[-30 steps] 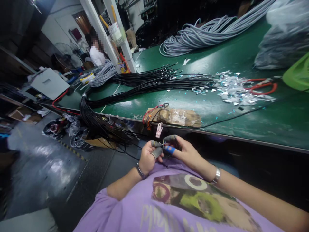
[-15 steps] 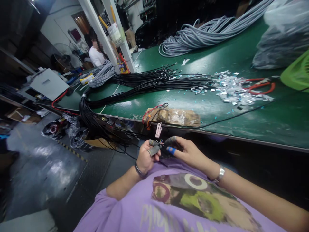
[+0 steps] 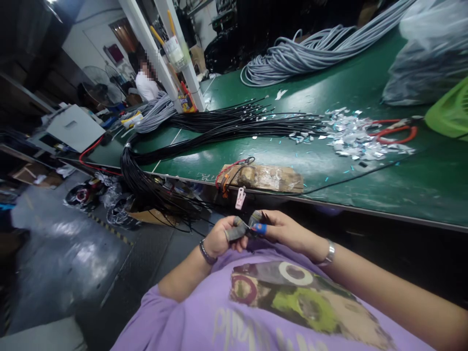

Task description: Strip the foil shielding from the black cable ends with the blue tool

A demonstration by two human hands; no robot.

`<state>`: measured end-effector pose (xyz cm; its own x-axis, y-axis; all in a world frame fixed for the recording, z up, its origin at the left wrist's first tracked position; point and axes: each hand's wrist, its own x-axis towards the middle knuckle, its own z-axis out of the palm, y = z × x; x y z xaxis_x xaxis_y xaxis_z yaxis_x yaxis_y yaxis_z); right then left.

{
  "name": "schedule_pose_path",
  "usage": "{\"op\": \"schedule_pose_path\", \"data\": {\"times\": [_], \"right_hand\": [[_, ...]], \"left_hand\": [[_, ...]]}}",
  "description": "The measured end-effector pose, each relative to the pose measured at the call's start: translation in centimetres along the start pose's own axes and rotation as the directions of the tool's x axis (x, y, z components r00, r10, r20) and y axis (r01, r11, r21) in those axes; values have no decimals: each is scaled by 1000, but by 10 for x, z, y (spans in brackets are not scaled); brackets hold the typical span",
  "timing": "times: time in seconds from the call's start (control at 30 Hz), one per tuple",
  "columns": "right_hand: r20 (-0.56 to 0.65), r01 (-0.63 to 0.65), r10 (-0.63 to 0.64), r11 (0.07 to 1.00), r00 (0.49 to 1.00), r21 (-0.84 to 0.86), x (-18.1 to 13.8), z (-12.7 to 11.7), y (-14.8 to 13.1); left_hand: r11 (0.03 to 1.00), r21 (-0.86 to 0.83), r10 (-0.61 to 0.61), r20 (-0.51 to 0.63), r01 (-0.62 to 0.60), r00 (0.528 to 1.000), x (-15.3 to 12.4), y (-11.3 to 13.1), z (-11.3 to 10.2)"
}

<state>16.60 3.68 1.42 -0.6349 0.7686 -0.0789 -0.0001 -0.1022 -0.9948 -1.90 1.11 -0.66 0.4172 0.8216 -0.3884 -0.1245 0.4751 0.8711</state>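
My left hand (image 3: 223,236) and my right hand (image 3: 283,230) meet just below the table's front edge, over my purple shirt. Both wear grey finger covers, and one right finger has a blue one. The fingertips of both hands pinch the end of a thin black cable (image 3: 252,226). Fine coloured wires showed at that end a moment ago; now the fingers hide them. The cable runs down to the left toward the black cable bundle (image 3: 226,127) lying across the green table (image 3: 329,165).
A taped cardboard block (image 3: 270,178) with red wire and a pink clip (image 3: 240,197) sits at the table edge. Foil scraps (image 3: 351,136) and red-handled cutters (image 3: 397,130) lie right. Grey cable coils (image 3: 310,48), a plastic bag (image 3: 427,53), a green basket (image 3: 451,112). A person (image 3: 146,83) stands far left.
Both hands have dropped slightly toward my body and closed together. The fanned coloured wire ends seen half a second ago are now covered by my fingers.
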Motion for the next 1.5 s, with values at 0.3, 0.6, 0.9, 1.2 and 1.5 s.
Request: {"op": "schedule_pose_path", "data": {"times": [0.3,0.6,0.9,1.2,1.5], "right_hand": [[429,-156,239,963,871,-218,9,-12,-18],[39,-184,186,982,982,-49,14,-19,-12],[-37,-242,267,916,963,321,40,-1,-1],[-320,-39,111,974,941,222,43,8,12],[-215,-49,171,876,962,480,52,12,8]], "left_hand": [[901,415,-280,324,131,903,6,25,-10],[777,536,312,128,-330,941,-7,42,-14],[885,340,381,-138,-317,914,0,41,-19],[905,296,364,-167,-306,916,14,38,-23],[892,337,353,-109,-299,929,16,36,-22]]}}
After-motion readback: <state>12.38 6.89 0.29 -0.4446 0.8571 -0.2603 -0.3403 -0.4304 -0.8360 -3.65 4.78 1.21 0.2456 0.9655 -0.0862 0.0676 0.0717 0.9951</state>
